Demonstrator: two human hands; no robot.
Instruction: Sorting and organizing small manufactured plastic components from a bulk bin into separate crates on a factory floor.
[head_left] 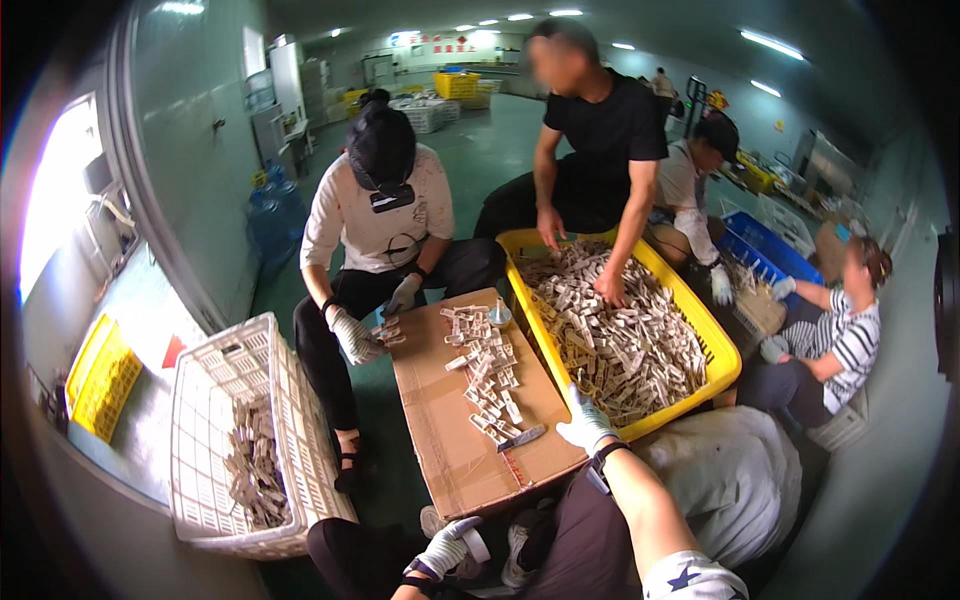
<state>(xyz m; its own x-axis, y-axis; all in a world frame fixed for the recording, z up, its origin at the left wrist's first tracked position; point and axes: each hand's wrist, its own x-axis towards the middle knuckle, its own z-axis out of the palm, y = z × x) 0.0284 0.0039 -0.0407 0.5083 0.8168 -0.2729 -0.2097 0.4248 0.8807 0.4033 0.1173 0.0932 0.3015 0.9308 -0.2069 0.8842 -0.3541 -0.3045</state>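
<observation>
My right hand (587, 424), in a white work glove, rests on the near rim of a yellow crate (724, 345) heaped with small pale plastic parts (620, 335); its fingers are curled at the crate's edge and I cannot tell if it holds a part. My left hand (447, 547), also gloved, is low near my lap, closed around a roll of white tape (476, 545). A brown cardboard sheet (450, 440) in front of me carries a row of the same parts (487, 370) and a small knife (522, 437).
A white lattice crate (215, 380) with some parts stands at my left. A seated person in gloves (380, 220) works opposite; another in black (600, 150) reaches into the yellow crate. More people sit at right by a blue crate (770, 250). Green floor beyond.
</observation>
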